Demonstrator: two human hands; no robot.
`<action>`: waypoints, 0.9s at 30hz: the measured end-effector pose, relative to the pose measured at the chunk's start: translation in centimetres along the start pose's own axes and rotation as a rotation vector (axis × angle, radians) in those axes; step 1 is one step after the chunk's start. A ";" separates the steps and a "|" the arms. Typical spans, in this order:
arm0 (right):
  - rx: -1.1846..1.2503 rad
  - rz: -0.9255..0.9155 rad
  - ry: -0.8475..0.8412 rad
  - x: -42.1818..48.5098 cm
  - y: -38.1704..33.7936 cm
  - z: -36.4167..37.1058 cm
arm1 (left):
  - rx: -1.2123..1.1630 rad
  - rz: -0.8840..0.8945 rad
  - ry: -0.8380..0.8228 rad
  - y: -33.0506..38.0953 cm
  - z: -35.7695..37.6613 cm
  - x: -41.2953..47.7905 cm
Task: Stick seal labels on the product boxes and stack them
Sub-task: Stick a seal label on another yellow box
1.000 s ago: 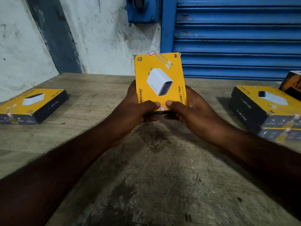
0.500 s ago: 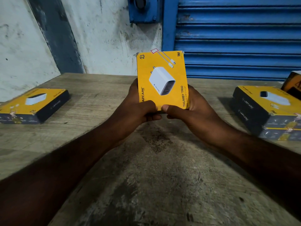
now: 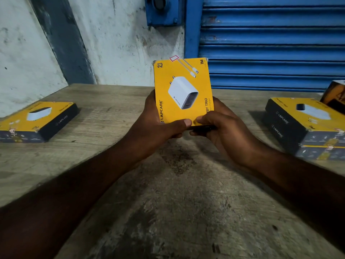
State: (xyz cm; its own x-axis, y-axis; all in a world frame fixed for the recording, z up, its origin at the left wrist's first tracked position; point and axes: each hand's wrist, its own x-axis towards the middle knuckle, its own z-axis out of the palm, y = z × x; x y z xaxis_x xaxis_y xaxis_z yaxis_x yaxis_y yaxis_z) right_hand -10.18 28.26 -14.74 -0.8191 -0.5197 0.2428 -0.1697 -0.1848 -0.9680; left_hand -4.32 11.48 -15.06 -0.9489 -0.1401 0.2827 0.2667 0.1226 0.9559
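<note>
Above the worn table [image 3: 186, 202], left hand [image 3: 160, 131] and right hand [image 3: 222, 131] pinch the yellow box [image 3: 183, 90] by its lower edge, likely pressing a seal down; next, carry it to the stack [image 3: 291, 126] beyond the right hand.

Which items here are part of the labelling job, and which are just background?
Job:
- held yellow box, in left hand and right hand
- seal label at its top edge
- single box, left
- two-box stack, right

Background:
- blue shutter
- blue wall box
- table
</note>
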 end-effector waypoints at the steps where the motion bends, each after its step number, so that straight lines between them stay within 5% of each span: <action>1: -0.008 0.000 -0.004 0.0 0.0 0.0 | 0.010 0.003 0.014 0.0 0.0 0.0; 17: -0.282 -0.105 0.133 -0.3 0.6 0.6 | -0.170 -0.056 0.031 -0.1 -0.1 0.5; 27: -0.124 0.008 0.157 -0.2 0.0 0.4 | -0.004 0.001 -0.012 -0.1 0.1 0.1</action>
State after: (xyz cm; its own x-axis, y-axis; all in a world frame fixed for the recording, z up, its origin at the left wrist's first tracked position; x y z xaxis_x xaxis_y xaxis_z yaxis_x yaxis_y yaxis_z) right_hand -9.75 28.02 -14.76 -0.8946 -0.3821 0.2317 -0.2213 -0.0717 -0.9726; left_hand -4.51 11.54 -15.16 -0.9505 -0.1279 0.2831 0.2687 0.1191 0.9558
